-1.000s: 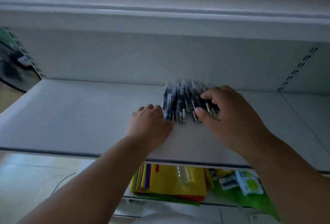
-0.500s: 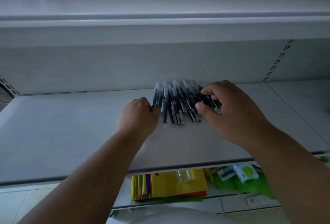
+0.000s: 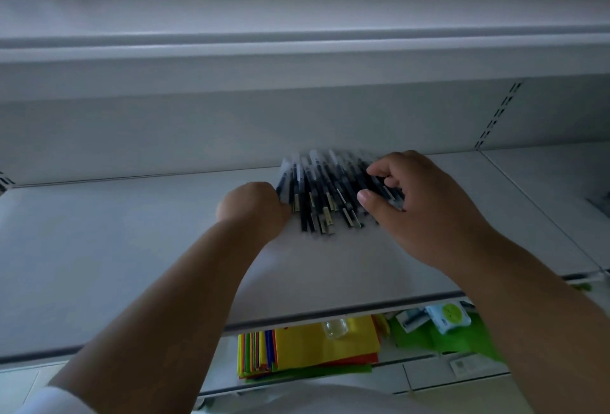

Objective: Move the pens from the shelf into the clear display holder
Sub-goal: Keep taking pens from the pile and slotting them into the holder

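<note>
**Pens squeezed into a tighter bunch, not yet lifted**

Over the last second your two hands have closed in on the pens, and the loose spread has narrowed into a denser fan. The bunch lies flat on the shelf, toward the far side, close to the back wall.

Your left hand has slid right until its curled knuckles press the left edge of the bunch. Its fingers are tucked out of sight, so you cannot tell whether they hold any pens or only push. Your right hand has kept its place at the right edge: fingers curled over the top of the outer pens, thumb set against the near ends, so it is grasping that side of the bunch.

This looks like gathering before a lift. Nothing has left the shelf, and the clear holder is not in view, so the transfer itself has not begun. The pens cross each other at angles; a lift now may drop a few strays from the near end.

Coloured paper sits on the shelf below.
</note>
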Available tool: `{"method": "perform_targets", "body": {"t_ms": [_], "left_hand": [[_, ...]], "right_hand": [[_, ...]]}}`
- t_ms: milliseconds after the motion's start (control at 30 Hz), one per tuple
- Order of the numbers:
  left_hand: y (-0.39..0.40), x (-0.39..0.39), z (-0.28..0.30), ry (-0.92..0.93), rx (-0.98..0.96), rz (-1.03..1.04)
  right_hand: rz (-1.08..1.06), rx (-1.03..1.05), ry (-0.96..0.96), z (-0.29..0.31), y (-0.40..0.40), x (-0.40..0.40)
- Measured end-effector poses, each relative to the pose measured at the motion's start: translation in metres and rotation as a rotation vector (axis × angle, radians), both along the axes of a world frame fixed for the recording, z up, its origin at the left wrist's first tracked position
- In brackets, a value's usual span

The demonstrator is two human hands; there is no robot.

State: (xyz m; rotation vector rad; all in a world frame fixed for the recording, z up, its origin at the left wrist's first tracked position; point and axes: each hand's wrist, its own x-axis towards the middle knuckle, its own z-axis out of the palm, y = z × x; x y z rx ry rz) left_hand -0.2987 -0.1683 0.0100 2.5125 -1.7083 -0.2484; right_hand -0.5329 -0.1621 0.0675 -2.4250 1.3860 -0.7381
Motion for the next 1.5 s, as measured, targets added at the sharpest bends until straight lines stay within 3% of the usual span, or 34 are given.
{"method": "perform_targets", "body": {"t_ms": [200, 233, 333, 400, 667, 1100, 1267, 1367, 1500], "left_hand": [[0.035, 0.001, -0.005, 0.309, -0.289, 0.016], [0.042, 0.0, -0.009, 0.451, -0.354, 0.016], [0.065, -0.014, -0.006, 1.141, -0.546, 0.067], [0.078, -0.021, -0.002, 1.348, -0.591, 0.07], [0.101, -0.017, -0.003, 1.48, -0.522, 0.136], [0.099, -0.017, -0.009, 1.484, -0.389, 0.187], [0.098, -0.02, -0.007, 1.509, -0.404, 0.193], [0.098, -0.025, -0.004, 1.524, -0.412, 0.187], [0.097, -0.034, 0.0, 1.547, -0.409, 0.124]], "right_hand": [[-0.01, 0.015, -0.03, -0.006, -0.008, -0.002], [-0.018, 0.027, -0.03, -0.009, -0.012, -0.001], [-0.064, 0.048, -0.006, -0.02, -0.026, 0.003], [-0.095, 0.064, 0.008, -0.029, -0.036, 0.009], [-0.174, 0.178, 0.196, -0.055, -0.043, 0.038], [-0.298, 0.24, 0.186, -0.054, -0.029, 0.055], [-0.343, 0.246, -0.095, -0.056, -0.023, 0.038], [-0.36, 0.248, -0.383, -0.054, -0.015, 0.03], [-0.417, 0.359, -0.904, -0.047, -0.012, 0.019]]}}
